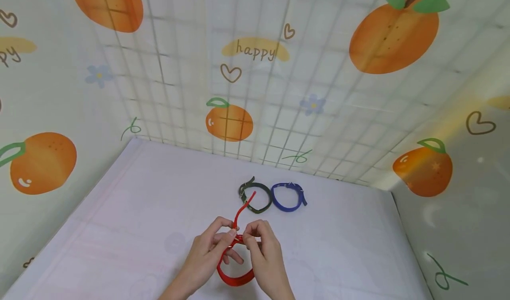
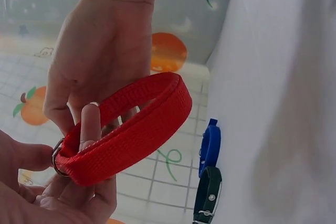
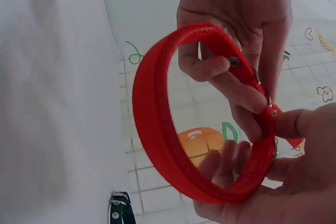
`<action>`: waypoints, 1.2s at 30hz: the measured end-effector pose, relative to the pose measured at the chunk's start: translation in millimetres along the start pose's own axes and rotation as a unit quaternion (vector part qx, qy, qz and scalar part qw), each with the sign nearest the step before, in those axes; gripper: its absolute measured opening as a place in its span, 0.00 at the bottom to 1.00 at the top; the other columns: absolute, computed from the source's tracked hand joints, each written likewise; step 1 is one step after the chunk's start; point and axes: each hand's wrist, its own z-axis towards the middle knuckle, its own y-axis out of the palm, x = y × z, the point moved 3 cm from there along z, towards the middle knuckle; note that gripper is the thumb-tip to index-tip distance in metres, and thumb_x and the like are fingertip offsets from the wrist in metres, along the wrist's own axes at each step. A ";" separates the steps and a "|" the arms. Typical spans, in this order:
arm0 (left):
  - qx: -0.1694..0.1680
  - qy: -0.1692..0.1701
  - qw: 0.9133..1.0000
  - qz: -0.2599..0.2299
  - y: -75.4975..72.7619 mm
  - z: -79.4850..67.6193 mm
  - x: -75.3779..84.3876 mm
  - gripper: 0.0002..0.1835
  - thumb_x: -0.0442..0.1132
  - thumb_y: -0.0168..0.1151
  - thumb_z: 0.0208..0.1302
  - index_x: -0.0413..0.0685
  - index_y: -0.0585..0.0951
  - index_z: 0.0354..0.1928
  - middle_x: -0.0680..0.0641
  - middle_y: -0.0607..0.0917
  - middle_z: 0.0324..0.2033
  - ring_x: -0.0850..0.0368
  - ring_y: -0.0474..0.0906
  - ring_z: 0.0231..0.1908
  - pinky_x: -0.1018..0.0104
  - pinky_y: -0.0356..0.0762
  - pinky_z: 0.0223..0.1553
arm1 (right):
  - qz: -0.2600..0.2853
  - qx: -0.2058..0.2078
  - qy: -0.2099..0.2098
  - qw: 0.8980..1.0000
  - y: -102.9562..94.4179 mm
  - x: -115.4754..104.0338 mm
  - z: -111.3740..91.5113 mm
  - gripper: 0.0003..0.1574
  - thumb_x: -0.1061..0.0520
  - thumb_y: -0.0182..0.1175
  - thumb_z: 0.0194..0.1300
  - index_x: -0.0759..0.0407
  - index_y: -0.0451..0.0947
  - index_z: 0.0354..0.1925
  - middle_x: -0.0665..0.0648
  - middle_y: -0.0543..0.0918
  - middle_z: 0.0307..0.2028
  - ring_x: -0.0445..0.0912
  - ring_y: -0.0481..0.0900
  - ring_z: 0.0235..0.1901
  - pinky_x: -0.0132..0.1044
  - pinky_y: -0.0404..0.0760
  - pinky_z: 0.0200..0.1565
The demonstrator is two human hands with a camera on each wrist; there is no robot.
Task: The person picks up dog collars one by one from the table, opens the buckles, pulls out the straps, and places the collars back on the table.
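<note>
Red woven-fabric collar (image 1: 236,281), a flat band closed into a loop with metal fittings, was held up between both hands over the near part of the white counter (image 1: 139,211), clear of the surface in the wrist views. Left hand (image 1: 207,251): grasping, thumb and forefinger pinching the band at the loop's far-left side, other fingers reaching inside the loop. Right hand (image 1: 266,255): also grasping, thumb and fingertips pinching the band just beside the left hand's grip. Narrow red strap end (image 1: 240,211) stuck out past the left fingertips, away from the person, overlapping the dark green collar in the head view. Silver metal ring (image 2: 54,158) showed on the band close to the fingers; round metal rivet (image 3: 234,61) sat on the band too. Exact strap/buckle engagement: couldn't tell, fingers covered it. Beyond the hands, dark green strap collar (image 1: 259,210) and blue strap collar (image 1: 288,209) lay on the counter side by side, both looped, edges touching or nearly so, blue on the right. Behind: whitish sheet (image 1: 183,69) with orange-fruit prints, grid lines showing through.
</note>
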 end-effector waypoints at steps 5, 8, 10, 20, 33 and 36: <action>-0.003 0.016 1.000 0.019 0.6 0.7 -1.0 0.13 0.53 0.55 0.84 0.56 0.77 0.57 0.46 0.94 0.28 0.61 0.86 0.26 0.70 0.81 0.33 | 0.004 -0.030 0.020 0.999 2.3 1.4 -0.8 0.07 0.61 0.49 0.81 0.54 0.73 0.45 0.53 0.78 0.32 0.39 0.78 0.31 0.29 0.78 0.35; -0.010 0.029 0.999 0.025 2.3 1.4 -2.6 0.13 0.52 0.54 0.85 0.54 0.76 0.58 0.46 0.94 0.29 0.61 0.87 0.27 0.69 0.82 0.33 | 0.013 -0.040 0.015 0.999 2.4 1.7 -1.7 0.07 0.62 0.48 0.80 0.55 0.72 0.43 0.53 0.76 0.30 0.36 0.79 0.29 0.27 0.82 0.38; -0.014 0.032 0.999 0.029 3.3 1.7 -4.1 0.13 0.52 0.54 0.85 0.54 0.76 0.59 0.46 0.93 0.29 0.60 0.87 0.27 0.69 0.82 0.34 | 0.014 -0.046 0.015 0.999 2.5 2.0 -2.4 0.06 0.63 0.47 0.80 0.55 0.71 0.43 0.51 0.73 0.28 0.35 0.77 0.28 0.27 0.81 0.38; -0.011 0.029 0.999 0.017 1.8 2.7 -7.2 0.16 0.52 0.52 0.86 0.50 0.74 0.61 0.46 0.93 0.33 0.58 0.87 0.23 0.69 0.83 0.34 | 0.011 -0.067 -0.002 0.998 2.0 1.4 -2.3 0.05 0.58 0.50 0.84 0.51 0.74 0.49 0.52 0.79 0.35 0.37 0.82 0.32 0.28 0.81 0.40; -0.021 0.018 1.000 0.013 -6.5 2.9 -6.1 0.19 0.54 0.52 0.85 0.50 0.75 0.63 0.44 0.91 0.38 0.58 0.85 0.23 0.68 0.82 0.33 | 0.025 -0.037 -0.035 0.998 -0.8 1.2 -3.2 0.09 0.49 0.69 0.75 0.41 0.82 0.51 0.42 0.90 0.40 0.38 0.87 0.34 0.30 0.85 0.36; -0.047 0.010 0.999 -0.008 -7.8 2.7 -6.6 0.21 0.53 0.54 0.85 0.49 0.72 0.68 0.44 0.89 0.44 0.58 0.84 0.25 0.68 0.81 0.33 | 0.023 -0.025 -0.034 0.999 -2.7 1.3 -2.5 0.09 0.49 0.69 0.74 0.42 0.82 0.51 0.44 0.90 0.40 0.38 0.86 0.34 0.30 0.85 0.37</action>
